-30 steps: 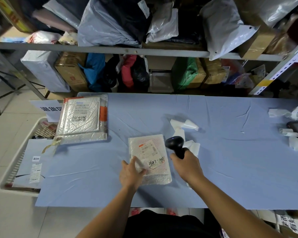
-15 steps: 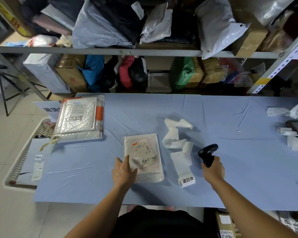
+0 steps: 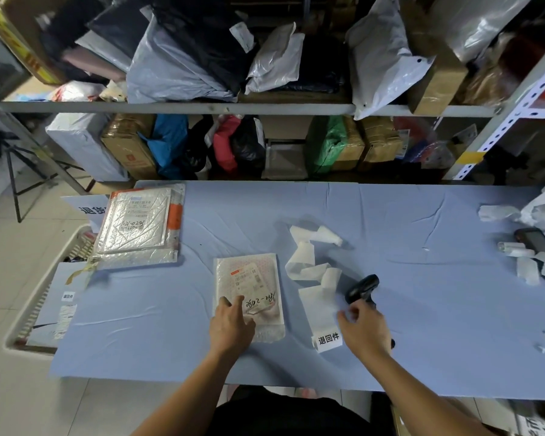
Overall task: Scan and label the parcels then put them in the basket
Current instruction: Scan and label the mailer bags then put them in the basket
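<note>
Half a second on, left hand (image 3: 232,325) stays flat on parcel (image 3: 249,278); right hand (image 3: 364,330) nears labels (image 3: 317,306), scanner (image 3: 362,287) grip unclear.

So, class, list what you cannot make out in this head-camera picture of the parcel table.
1. Head view: print on the parcel label, too small.
2. Head view: whether the right hand grips the scanner; the hand covers its handle, fingers blurred.
3. Head view: basket contents, partly hidden by the table edge.

R hand (image 3: 364,328) took scanner (image 3: 362,289) off the parcel (image 3: 249,291), down onto table (image 3: 438,309) by label strip (image 3: 318,306).
</note>
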Tool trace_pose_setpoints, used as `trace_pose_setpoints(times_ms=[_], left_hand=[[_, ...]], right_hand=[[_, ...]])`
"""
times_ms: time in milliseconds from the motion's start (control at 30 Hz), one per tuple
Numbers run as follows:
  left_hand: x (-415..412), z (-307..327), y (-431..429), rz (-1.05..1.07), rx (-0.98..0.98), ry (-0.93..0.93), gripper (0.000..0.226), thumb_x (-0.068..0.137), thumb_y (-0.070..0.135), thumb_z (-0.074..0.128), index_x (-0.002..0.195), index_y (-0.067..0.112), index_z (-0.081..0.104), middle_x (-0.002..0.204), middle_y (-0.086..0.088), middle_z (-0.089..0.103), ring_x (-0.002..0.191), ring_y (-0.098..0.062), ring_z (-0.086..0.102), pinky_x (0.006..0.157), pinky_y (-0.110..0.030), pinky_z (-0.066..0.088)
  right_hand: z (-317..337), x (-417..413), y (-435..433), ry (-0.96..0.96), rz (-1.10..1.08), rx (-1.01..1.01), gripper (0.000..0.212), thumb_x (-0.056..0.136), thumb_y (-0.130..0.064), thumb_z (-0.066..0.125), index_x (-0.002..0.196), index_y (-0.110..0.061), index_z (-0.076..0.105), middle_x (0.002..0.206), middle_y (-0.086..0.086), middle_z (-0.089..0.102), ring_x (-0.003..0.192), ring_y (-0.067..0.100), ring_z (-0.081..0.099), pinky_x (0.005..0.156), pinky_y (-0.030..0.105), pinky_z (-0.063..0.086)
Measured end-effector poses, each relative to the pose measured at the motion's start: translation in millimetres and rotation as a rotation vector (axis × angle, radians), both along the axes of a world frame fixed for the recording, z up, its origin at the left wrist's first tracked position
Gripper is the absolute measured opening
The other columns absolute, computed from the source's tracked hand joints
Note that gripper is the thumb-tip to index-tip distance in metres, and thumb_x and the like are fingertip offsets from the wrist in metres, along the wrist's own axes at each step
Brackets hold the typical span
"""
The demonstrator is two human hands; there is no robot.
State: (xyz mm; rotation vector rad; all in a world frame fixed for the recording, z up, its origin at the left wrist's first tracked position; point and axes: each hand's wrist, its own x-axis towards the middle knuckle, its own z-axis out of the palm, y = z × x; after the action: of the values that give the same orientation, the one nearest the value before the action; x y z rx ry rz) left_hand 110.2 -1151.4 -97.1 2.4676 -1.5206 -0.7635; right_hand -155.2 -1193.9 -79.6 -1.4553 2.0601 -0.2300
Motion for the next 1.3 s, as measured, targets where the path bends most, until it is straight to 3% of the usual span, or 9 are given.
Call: trace_pose_setpoints(times_ms=[67,167,267,433,567,667,867,1033,1300], left_hand=[[-3.5,0.1,-0.5,0.001,-0.012,0.016,0.056,0.084,0.025,0.062,0.138,0.019,0.05,0.123,-0.01,0.051,0.109,-0.033,0.057,0.09,-0.037,0.046],[-8.1,1.9,-2.5,-0.006,-0.021,0.046,0.055,0.085,0.026,0.063,0.138,0.019,0.05,0.124,-0.008,0.051,0.109,-0.031,0.058,0.091,-0.035,0.046],[-11.6,3.2,-3.6,-0.026,-0.043,0.099,0.052,0.086,0.027,0.065,0.136,0.019,0.052,0.126,-0.005,0.052,0.113,-0.026,0.056,0.093,-0.033,0.044],[-23.3,5.4,-7.0,-0.154,-0.196,0.271,0.041,0.082,0.027,0.075,0.121,0.019,0.065,0.108,0.005,0.057,0.097,-0.019,0.062,0.086,-0.028,0.049],[-38.1,10.0,-12.7,-0.429,-0.355,0.235,0.049,0.075,0.036,0.08,0.12,0.023,0.067,0.111,0.008,0.062,0.098,-0.012,0.059,0.084,-0.021,0.044],[-43.6,13.8,-17.9,-0.552,-0.454,0.161,0.044,0.073,0.035,0.08,0.115,0.028,0.066,0.108,0.011,0.063,0.099,-0.01,0.058,0.082,-0.025,0.044],[-41.9,14.4,-26.2,-0.551,-0.534,0.131,0.016,0.083,0.022,0.072,0.099,0.022,0.071,0.092,0.008,0.068,0.086,-0.016,0.061,0.075,-0.034,0.05],[-40.4,10.2,-29.8,-0.478,-0.587,0.156,0.014,0.09,0.022,0.062,0.085,0.011,0.068,0.076,0.0,0.061,0.073,-0.02,0.056,0.06,-0.041,0.05],[-35.6,14.4,-30.4,-0.622,-0.634,0.236,0.015,0.09,0.026,0.068,0.104,0.024,0.066,0.102,0.006,0.066,0.087,-0.017,0.063,0.073,-0.032,0.053]], right_hand=[[1.0,7.5,1.8,-0.089,0.075,0.191,0.036,0.084,-0.044,0.068,0.11,-0.022,0.055,0.098,-0.001,0.064,0.086,0.017,0.062,0.069,0.028,0.052],[2.8,16.1,0.5,-0.277,0.025,0.311,0.05,0.083,-0.02,0.076,0.125,-0.016,0.05,0.101,0.005,0.064,0.084,0.016,0.061,0.053,0.017,0.043],[4.3,21.4,-3.3,-0.374,-0.05,0.327,0.053,0.079,-0.007,0.077,0.127,-0.013,0.055,0.099,0.006,0.067,0.091,0.021,0.065,0.057,0.022,0.047],[14.9,34.1,-9.8,-0.568,-0.125,0.256,0.039,0.083,-0.012,0.077,0.117,-0.018,0.06,0.094,0.003,0.069,0.087,0.018,0.068,0.065,0.026,0.052],[24.7,47.5,-14.5,-0.723,-0.226,0.184,0.034,0.084,-0.012,0.077,0.113,-0.017,0.06,0.089,0.004,0.073,0.08,0.014,0.069,0.074,0.03,0.057],[34.1,58.3,-15.2,-0.804,-0.265,0.127,0.03,0.085,-0.009,0.075,0.11,-0.016,0.059,0.087,0.005,0.074,0.073,0.013,0.071,0.068,0.026,0.058],[43.9,66.5,-13.2,-0.908,-0.295,0.083,0.028,0.087,-0.015,0.075,0.112,-0.014,0.061,0.088,0.006,0.073,0.074,0.013,0.072,0.077,0.029,0.06],[41.0,64.6,-5.1,-0.873,-0.082,0.105,0.036,0.09,-0.013,0.071,0.12,-0.024,0.054,0.093,0.0,0.076,0.085,0.007,0.071,0.072,0.015,0.051],[42.2,64.3,-6.3,-0.872,-0.1,0.005,0.037,0.089,-0.001,0.069,0.116,-0.023,0.057,0.096,0.011,0.071,0.082,0.012,0.073,0.069,0.016,0.054]])
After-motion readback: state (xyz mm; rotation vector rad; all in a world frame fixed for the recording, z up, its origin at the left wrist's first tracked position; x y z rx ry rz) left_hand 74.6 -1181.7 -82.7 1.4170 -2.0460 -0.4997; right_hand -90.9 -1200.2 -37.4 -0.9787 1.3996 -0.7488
